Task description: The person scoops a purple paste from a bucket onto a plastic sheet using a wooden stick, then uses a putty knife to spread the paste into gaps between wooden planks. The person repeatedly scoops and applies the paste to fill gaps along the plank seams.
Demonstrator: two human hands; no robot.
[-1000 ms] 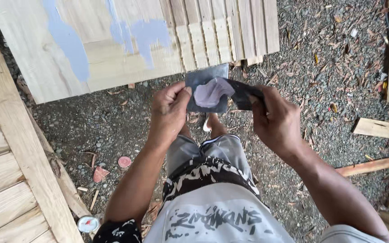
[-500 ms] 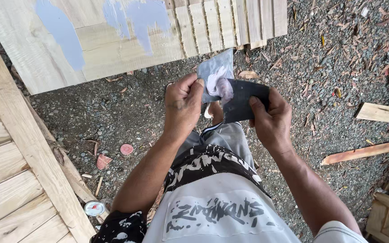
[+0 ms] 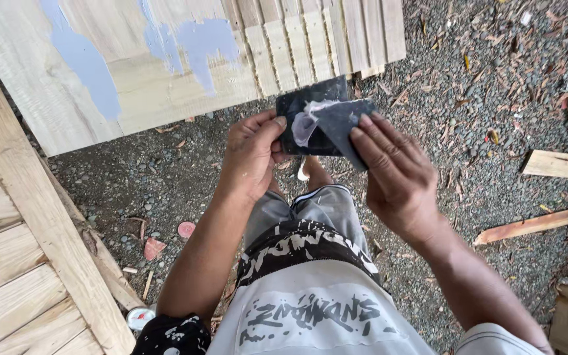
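— What was held?
— A dark flat scraper (image 3: 300,121), smeared with pale putty, was pinched by the left hand (image 3: 251,154); a second dark piece (image 3: 340,125), possibly sandpaper, was clamped by right hand (image 3: 392,174) fingers.
— Where?
— At twelve o'clock, below the patched wooden panel (image 3: 165,72).

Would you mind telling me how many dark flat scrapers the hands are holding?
2: one dark scraper in the left hand, one overlapping scraper under the right hand.
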